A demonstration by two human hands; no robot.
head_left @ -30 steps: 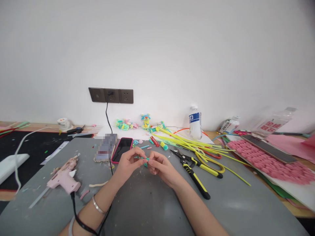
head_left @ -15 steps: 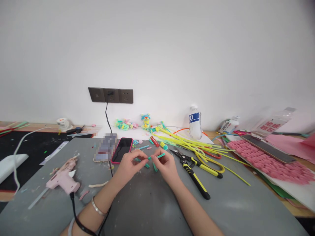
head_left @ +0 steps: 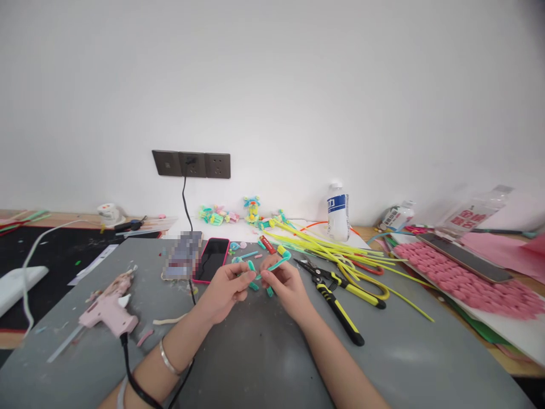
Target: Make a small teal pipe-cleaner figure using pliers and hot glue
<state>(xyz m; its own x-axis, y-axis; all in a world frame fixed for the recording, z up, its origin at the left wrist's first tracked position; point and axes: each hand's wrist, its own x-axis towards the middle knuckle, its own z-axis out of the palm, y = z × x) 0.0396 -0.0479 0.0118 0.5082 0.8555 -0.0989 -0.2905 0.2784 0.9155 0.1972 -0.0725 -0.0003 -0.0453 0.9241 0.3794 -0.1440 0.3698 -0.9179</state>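
Note:
Over the middle of the grey mat, my left hand (head_left: 225,288) and my right hand (head_left: 287,289) are close together, fingertips pinched. Both grip a thin teal pipe cleaner (head_left: 277,264). One part extends from my right fingers toward a small yellow-and-teal piece (head_left: 281,250); I cannot tell whether they touch. A short teal end (head_left: 251,265) pokes up at my left fingertips. Just below the fingers are short teal pieces (head_left: 254,286), partly covered by the hands. How the strand runs between my fingers is hidden.
Right of my hands lie black-and-yellow pliers (head_left: 334,301) and long yellow-green stems (head_left: 323,241). A pink-edged phone (head_left: 212,260) and a pink glue gun (head_left: 109,312) with a black cord are on the left. A white bottle (head_left: 338,213) stands near the wall.
A teal end now stands up at my left fingertips. The strand in my right fingers points higher, and my hands have shifted slightly.

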